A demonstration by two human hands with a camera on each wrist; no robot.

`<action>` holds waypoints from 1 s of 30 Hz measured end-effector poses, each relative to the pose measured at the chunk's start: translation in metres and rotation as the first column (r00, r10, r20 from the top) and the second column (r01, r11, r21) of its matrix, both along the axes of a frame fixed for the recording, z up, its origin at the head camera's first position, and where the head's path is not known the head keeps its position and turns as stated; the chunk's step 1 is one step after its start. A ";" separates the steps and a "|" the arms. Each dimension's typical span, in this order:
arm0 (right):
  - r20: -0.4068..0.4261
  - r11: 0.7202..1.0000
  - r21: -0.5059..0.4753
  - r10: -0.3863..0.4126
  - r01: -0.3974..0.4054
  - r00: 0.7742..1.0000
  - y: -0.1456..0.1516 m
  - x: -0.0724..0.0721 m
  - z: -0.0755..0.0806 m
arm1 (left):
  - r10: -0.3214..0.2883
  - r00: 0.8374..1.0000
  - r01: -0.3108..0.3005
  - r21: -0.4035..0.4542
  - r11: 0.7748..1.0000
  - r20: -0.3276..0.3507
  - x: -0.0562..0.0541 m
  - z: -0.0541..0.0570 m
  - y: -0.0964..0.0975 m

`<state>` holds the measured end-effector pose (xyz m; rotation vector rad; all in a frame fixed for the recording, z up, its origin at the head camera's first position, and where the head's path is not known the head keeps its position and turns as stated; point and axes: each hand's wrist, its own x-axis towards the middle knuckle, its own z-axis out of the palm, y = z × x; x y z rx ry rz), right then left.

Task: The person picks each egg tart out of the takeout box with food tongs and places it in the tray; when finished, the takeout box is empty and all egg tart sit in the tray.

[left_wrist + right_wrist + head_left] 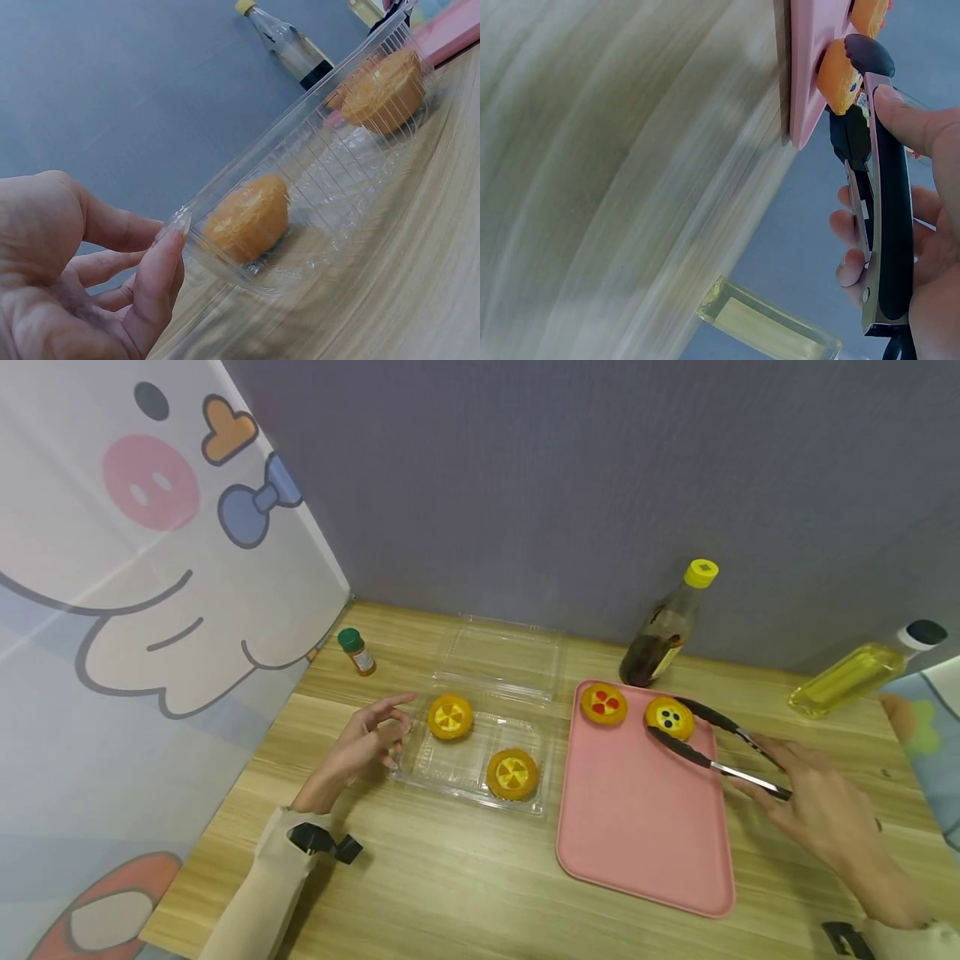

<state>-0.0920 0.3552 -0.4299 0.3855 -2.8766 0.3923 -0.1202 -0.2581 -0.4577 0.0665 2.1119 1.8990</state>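
My right hand (821, 806) grips black-tipped metal tongs (738, 772). The tong tips lie on either side of an egg tart with dark blue dots (670, 718), at the far right corner of a pink tray (645, 827). Beside it on the tray is a tart with red pieces (603, 703). With thumb and forefinger, my left hand (97, 262) pinches the left rim of a clear plastic container (322, 187). Inside that container sit two tarts with yellow wedge tops, one at the back left (450, 717) and one at the front right (513, 774).
The container's clear lid (502, 656) lies folded back toward the wall. A dark sauce bottle (656, 639) with a yellow cap stands behind the tray. An oil bottle (855, 677) is at the far right, a small green-capped shaker (357, 652) at the back left.
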 end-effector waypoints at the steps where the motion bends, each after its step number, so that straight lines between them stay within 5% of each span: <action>1: 0.004 1.000 -0.005 -0.003 0.003 1.000 0.000 0.000 -0.001 | -0.001 1.000 0.001 0.000 1.000 0.001 0.000 0.000 0.000; 30: -0.016 0.999 -0.037 -0.008 0.007 1.000 -0.003 -0.002 -0.005 | -0.005 1.000 0.005 -0.005 1.000 -0.003 0.000 -0.001 0.001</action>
